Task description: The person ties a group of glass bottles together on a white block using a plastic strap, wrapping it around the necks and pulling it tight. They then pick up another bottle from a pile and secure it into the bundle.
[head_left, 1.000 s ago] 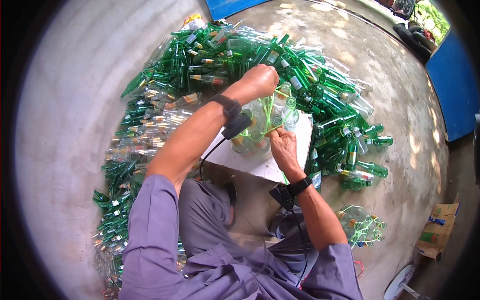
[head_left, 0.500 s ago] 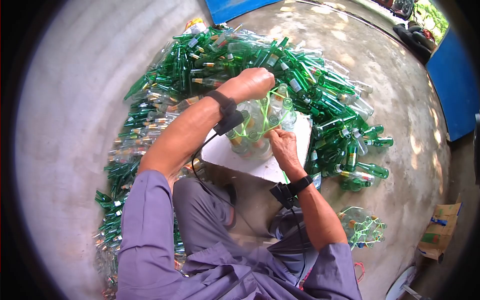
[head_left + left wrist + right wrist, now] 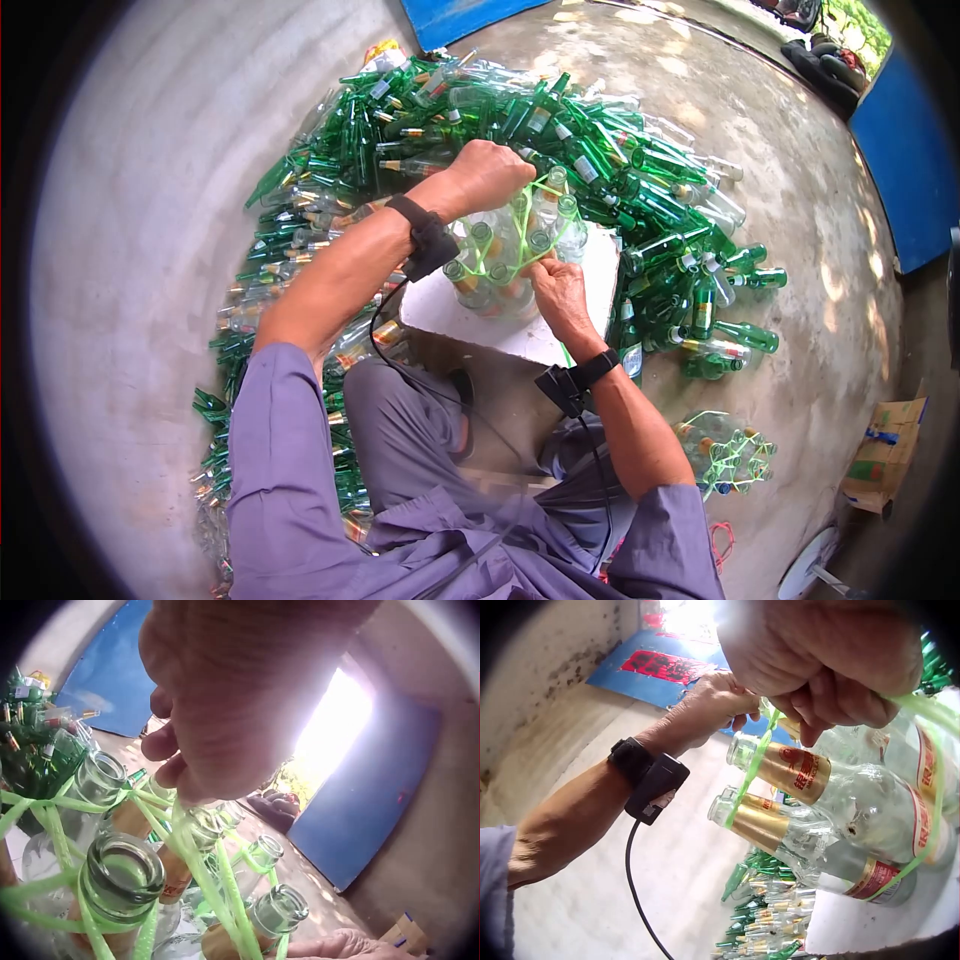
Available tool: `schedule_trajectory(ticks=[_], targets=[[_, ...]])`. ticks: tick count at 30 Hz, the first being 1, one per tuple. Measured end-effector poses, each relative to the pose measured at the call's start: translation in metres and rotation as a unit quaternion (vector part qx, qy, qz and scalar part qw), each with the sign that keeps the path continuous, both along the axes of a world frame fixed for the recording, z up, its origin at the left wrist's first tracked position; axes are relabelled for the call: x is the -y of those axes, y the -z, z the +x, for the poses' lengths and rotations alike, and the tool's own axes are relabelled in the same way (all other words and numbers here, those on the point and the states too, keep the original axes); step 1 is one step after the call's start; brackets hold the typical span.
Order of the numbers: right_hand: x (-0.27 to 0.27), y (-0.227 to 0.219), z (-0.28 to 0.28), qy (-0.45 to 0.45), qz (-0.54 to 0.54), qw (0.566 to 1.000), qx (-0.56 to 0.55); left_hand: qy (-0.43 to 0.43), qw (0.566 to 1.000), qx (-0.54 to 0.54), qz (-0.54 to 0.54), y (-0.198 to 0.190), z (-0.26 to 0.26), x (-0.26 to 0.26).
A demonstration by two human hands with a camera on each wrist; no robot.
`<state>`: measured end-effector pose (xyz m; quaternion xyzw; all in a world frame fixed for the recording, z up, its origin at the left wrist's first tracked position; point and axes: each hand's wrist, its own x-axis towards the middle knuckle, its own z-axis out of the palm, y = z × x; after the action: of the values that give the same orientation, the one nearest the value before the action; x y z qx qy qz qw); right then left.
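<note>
Several clear glass bottles [image 3: 567,228] with gold neck labels [image 3: 799,769] stand bunched together on a white board [image 3: 585,325]. Green plastic string [image 3: 196,870] loops round their necks and runs down along their sides. At the far side of the bunch, my left hand [image 3: 488,176] grips the string with curled fingers, just above the bottle mouths. On the near right side, my right hand [image 3: 562,300] is close against the bottle necks, fingers curled, with a length of string coming out of it in the right wrist view.
A big heap of green bottles [image 3: 690,245] curves round the board from left to right. At the right, another tied bunch of clear bottles [image 3: 725,455] stands on the concrete floor. A cardboard box [image 3: 885,450] and a blue panel [image 3: 905,165] are farther right.
My left hand has moved left and slightly nearer, still gripping the string. The bottle bunch and my right hand have shifted a little to the left.
</note>
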<state>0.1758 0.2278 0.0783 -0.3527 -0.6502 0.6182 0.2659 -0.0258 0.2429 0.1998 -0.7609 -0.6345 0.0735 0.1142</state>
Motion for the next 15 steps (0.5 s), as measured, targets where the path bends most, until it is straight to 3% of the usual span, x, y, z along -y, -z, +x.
schedule_trajectory(ticks=[4, 11, 13, 15], targets=[[0.000, -0.006, 0.003, -0.017, -0.032, 0.999, 0.008, -0.082, 0.990, 0.113, 0.003, 0.000, 0.003, 0.001], [-0.002, 0.005, 0.000, -0.007, -0.008, 1.000, 0.017, -0.112, 0.964, 0.242, 0.010, 0.023, -0.011, -0.017], [-0.002, 0.005, 0.000, -0.005, -0.001, 1.000, 0.012, -0.215, 0.912, 0.339, -0.085, 0.003, 0.003, -0.013], [0.000, -0.002, 0.001, -0.017, -0.003, 0.999, 0.033, -0.214, 0.904, 0.362, -0.076, 0.007, 0.003, -0.007]])
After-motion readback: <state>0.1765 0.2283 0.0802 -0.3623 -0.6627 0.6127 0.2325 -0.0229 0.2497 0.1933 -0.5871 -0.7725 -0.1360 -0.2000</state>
